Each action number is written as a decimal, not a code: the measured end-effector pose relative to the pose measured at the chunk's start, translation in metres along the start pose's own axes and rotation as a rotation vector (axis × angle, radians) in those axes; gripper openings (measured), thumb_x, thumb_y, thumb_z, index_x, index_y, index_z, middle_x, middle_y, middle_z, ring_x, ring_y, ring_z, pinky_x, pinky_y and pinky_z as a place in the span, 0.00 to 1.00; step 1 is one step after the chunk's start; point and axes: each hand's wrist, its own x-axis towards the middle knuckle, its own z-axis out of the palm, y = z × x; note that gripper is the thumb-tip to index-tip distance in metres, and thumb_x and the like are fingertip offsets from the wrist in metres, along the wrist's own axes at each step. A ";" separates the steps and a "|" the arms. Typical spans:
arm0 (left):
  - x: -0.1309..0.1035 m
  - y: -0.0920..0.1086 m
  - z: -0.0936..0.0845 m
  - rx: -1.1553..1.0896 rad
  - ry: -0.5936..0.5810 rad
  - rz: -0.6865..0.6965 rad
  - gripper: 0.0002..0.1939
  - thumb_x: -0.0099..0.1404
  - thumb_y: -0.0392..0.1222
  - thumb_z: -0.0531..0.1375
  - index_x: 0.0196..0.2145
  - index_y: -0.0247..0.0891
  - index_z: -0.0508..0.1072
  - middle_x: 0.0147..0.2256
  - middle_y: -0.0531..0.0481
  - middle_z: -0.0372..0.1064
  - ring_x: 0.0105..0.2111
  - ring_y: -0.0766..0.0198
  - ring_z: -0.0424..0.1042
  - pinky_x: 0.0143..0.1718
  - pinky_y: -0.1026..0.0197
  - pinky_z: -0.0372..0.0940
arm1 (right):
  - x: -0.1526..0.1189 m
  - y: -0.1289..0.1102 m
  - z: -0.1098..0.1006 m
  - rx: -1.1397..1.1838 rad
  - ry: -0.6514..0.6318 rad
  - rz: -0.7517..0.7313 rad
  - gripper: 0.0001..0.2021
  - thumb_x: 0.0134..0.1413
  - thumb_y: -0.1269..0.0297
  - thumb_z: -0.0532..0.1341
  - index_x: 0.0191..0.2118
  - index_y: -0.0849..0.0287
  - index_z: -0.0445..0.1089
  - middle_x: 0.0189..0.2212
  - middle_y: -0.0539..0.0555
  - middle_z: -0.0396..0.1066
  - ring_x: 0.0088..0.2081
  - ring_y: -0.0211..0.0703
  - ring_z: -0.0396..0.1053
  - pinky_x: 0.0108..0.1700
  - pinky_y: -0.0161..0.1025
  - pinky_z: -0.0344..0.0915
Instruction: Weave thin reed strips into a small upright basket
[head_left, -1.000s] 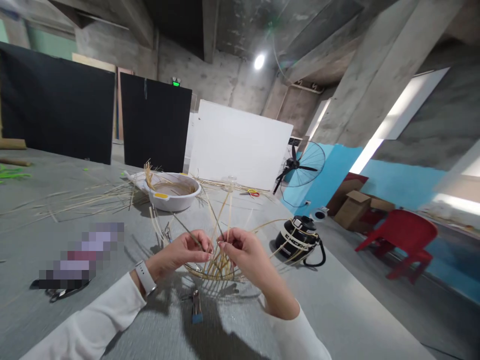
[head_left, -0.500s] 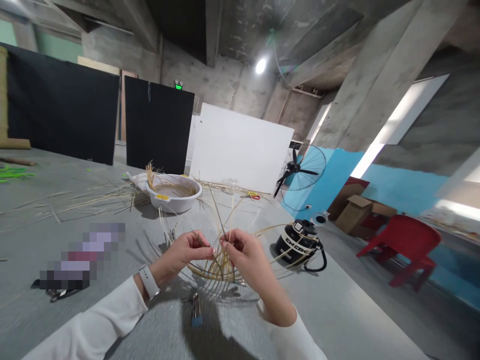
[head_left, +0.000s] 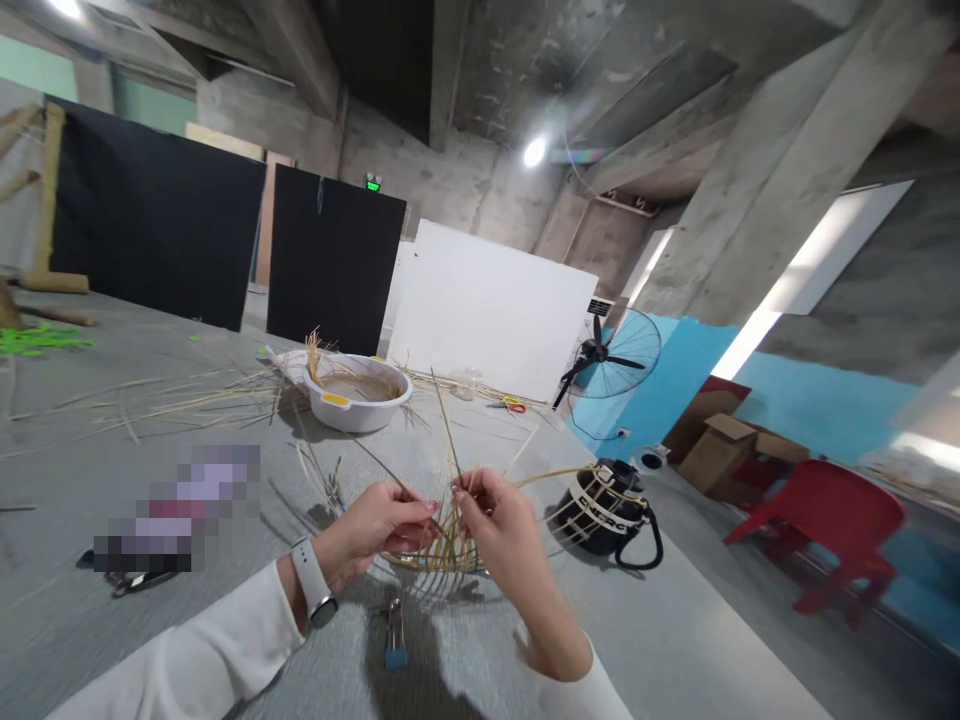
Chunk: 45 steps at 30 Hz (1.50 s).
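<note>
Through the head camera I can read only part of the pale lettering on the black jug [head_left: 600, 512], something ending in "ERG", because woven strips cross in front of it; the green sign [head_left: 373, 184] on the far wall is too small for me to make out. My left hand [head_left: 381, 520] reaches in low, white smartwatch [head_left: 313, 583] at the wrist, thumb and fingers pinched together on a thin dark strip [head_left: 379, 461] that slants up and away to the left. My right hand [head_left: 491, 520] bends in from the other side, fingertips pinching an upright strip [head_left: 448, 428] just beside the left ones. The unfinished wicker weave [head_left: 431, 563] sits on the grey table [head_left: 697, 620] beneath both hands, a blue-ended metal clip [head_left: 395, 640] lying nearer me.
</note>
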 end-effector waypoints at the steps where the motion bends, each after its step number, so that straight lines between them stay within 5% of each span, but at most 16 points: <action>1: 0.000 0.000 -0.001 -0.004 0.010 -0.014 0.19 0.45 0.49 0.69 0.27 0.35 0.67 0.22 0.52 0.73 0.25 0.64 0.73 0.31 0.61 0.65 | -0.001 -0.003 -0.001 -0.031 -0.014 -0.024 0.05 0.53 0.67 0.54 0.29 0.60 0.64 0.22 0.49 0.63 0.23 0.36 0.59 0.26 0.33 0.55; 9: 0.001 -0.003 0.002 -0.007 -0.006 0.089 0.19 0.39 0.44 0.72 0.25 0.34 0.69 0.20 0.52 0.73 0.23 0.62 0.74 0.30 0.59 0.66 | -0.001 -0.009 -0.017 -0.085 -0.212 -0.022 0.07 0.50 0.72 0.52 0.27 0.60 0.66 0.18 0.46 0.59 0.21 0.34 0.56 0.24 0.31 0.50; 18: 0.004 -0.006 -0.001 0.011 -0.014 0.147 0.17 0.42 0.44 0.71 0.25 0.35 0.68 0.22 0.53 0.74 0.25 0.61 0.75 0.30 0.60 0.67 | 0.000 -0.009 -0.014 -0.160 -0.096 0.006 0.03 0.45 0.71 0.57 0.24 0.59 0.61 0.18 0.44 0.57 0.21 0.33 0.54 0.23 0.31 0.49; 32: 0.006 -0.009 -0.006 0.040 -0.108 0.140 0.19 0.43 0.43 0.71 0.32 0.34 0.72 0.22 0.51 0.73 0.24 0.62 0.74 0.29 0.61 0.68 | 0.000 0.003 -0.012 0.136 -0.272 0.132 0.04 0.47 0.69 0.56 0.27 0.61 0.66 0.18 0.47 0.66 0.20 0.35 0.63 0.21 0.30 0.55; 37: 0.004 -0.004 -0.006 0.082 -0.157 0.137 0.19 0.48 0.51 0.67 0.32 0.34 0.74 0.27 0.48 0.75 0.26 0.62 0.74 0.30 0.61 0.68 | 0.001 0.007 -0.009 0.117 -0.241 0.145 0.03 0.45 0.70 0.56 0.23 0.60 0.63 0.16 0.46 0.64 0.20 0.34 0.63 0.21 0.29 0.54; 41: 0.003 -0.002 0.000 0.094 -0.069 0.164 0.19 0.50 0.55 0.65 0.27 0.33 0.74 0.23 0.49 0.73 0.23 0.63 0.73 0.28 0.62 0.67 | 0.000 0.007 -0.006 0.078 -0.230 0.126 0.06 0.46 0.69 0.56 0.21 0.60 0.61 0.16 0.46 0.63 0.20 0.33 0.62 0.21 0.29 0.54; 45: 0.000 0.002 0.007 0.050 -0.105 0.266 0.18 0.50 0.53 0.65 0.30 0.33 0.75 0.25 0.50 0.72 0.25 0.62 0.72 0.32 0.57 0.69 | 0.000 0.003 -0.005 0.131 -0.201 0.159 0.02 0.45 0.72 0.56 0.28 0.60 0.64 0.17 0.45 0.64 0.19 0.33 0.63 0.20 0.29 0.55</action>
